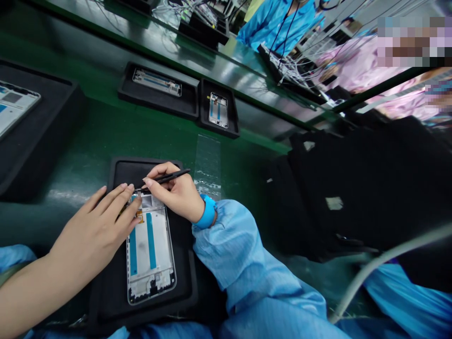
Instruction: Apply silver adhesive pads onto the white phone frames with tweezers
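A phone frame (160, 249) with blue adhesive strips lies in a black foam tray (183, 278) in front of me. My right hand (178, 195) pinches a pair of black tweezers (174, 175), whose tip reaches the frame's top edge. What the tip touches is too small to make out. My left hand (100, 219) lies over the frame's upper left side with fingers stretched out, the fingertips resting near a small orange flex cable (140, 216). Part of the frame's left edge is hidden under that hand. A blue wrist band (207, 212) circles my right wrist.
Farther back, two black trays (123, 89) (235, 125) each hold a phone frame. Another tray (60, 94) with a frame stands at the left. Black foam trays (363, 188) are stacked at the right, beside a pale curved tube (391, 256). People in blue and pink sleeves work beyond.
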`<action>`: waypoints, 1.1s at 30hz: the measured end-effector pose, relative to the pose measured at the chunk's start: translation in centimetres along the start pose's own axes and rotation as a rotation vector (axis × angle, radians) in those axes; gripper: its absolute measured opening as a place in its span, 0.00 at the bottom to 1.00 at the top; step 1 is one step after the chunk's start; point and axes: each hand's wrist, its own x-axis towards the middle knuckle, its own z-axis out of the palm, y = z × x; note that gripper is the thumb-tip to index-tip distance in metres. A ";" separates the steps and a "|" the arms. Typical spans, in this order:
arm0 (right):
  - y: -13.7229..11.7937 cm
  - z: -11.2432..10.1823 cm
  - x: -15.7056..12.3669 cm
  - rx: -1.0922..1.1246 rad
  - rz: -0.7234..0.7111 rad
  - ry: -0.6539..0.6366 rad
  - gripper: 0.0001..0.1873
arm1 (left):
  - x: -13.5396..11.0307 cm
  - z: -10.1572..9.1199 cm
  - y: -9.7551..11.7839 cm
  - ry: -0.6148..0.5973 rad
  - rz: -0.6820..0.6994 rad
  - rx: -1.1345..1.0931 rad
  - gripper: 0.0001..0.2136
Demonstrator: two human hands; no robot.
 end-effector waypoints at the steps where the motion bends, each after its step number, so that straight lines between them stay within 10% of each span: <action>1: 0.0 0.0 0.0 -0.012 0.001 0.002 0.08 | 0.0 0.0 0.0 0.003 -0.003 -0.008 0.21; 25: -0.4 -0.4 0.0 -0.169 -0.091 -0.004 0.05 | 0.3 -0.1 0.0 0.041 0.032 0.065 0.20; 33: -1.4 0.1 0.1 -0.493 -0.361 -0.084 0.04 | 0.4 0.0 0.1 0.081 0.020 0.103 0.20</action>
